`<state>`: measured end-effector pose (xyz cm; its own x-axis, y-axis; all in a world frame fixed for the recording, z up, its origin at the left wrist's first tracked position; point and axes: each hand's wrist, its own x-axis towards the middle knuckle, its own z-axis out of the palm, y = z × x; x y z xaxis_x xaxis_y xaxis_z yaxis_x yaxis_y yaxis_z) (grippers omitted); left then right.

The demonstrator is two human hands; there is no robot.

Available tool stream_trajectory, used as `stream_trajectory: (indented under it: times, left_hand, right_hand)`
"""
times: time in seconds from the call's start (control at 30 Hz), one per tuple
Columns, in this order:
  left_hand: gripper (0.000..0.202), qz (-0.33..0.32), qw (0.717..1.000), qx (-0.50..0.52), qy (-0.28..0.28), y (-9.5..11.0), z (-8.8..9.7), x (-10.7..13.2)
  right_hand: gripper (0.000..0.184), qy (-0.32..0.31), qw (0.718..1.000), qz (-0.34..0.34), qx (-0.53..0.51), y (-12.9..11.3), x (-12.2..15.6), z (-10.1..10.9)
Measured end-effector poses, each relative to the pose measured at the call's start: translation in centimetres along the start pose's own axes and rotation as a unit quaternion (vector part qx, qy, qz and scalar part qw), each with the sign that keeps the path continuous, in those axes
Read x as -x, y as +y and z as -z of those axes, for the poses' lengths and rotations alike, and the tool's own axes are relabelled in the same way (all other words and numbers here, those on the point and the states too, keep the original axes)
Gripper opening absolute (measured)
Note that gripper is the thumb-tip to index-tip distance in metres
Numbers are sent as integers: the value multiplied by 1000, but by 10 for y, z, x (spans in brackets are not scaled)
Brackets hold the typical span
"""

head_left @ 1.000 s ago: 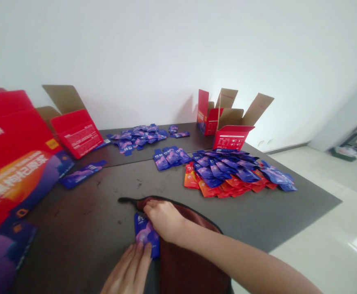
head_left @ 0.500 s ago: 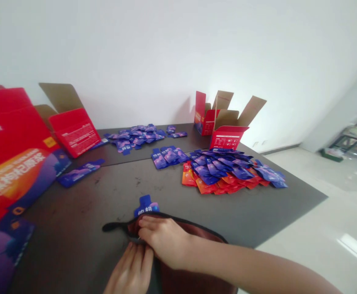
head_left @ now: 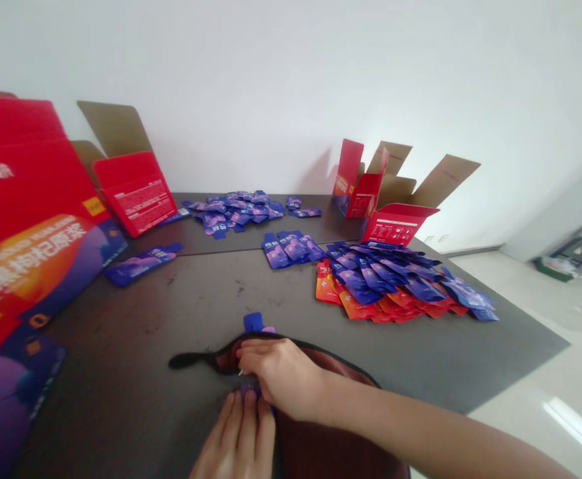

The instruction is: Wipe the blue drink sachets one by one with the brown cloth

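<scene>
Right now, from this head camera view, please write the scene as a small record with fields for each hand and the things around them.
Left hand: fingertips at the lower part of a blue foil sachet
Right hand: lies over the upper edge of a dark red cloth with black trim
Sachet position: top end shows above the cloth; its middle is hidden
Nearby: a heap of blue and orange foil sachets on a dark table
Behind: open red cardboard cartons
</scene>
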<state>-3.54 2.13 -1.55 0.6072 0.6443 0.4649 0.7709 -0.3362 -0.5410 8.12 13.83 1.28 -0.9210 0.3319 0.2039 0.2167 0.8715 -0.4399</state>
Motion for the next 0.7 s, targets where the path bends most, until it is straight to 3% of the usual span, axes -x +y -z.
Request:
stream_trajectory:
  times: [0.2, 0.3, 0.4, 0.5, 0.6, 0.7]
  left_hand:
    - [42, 53, 998, 18, -39, 6, 7, -4]
    - [46, 86, 992, 33, -88, 8, 11, -7]
    - [51, 107, 983, 63, -132, 8, 15, -10]
    - [52, 115, 979, 94, -142, 7, 18, -13]
    - [51, 123, 983, 81, -106, 8, 18, -13]
    - [50, 104, 992, 53, -51, 7, 16, -12]
  right_hand:
    - [38, 27, 995, -86, 37, 29, -41, 6]
    - [30, 71, 986, -139, 52, 27, -50, 21]
    - [27, 132, 974, -173, 61, 3, -33, 43]
    - [28, 171, 971, -161, 43, -25, -2, 53]
    - [27, 146, 980, -136, 25, -37, 17, 39]
    - [18, 89, 987, -126, 49, -31, 17, 13]
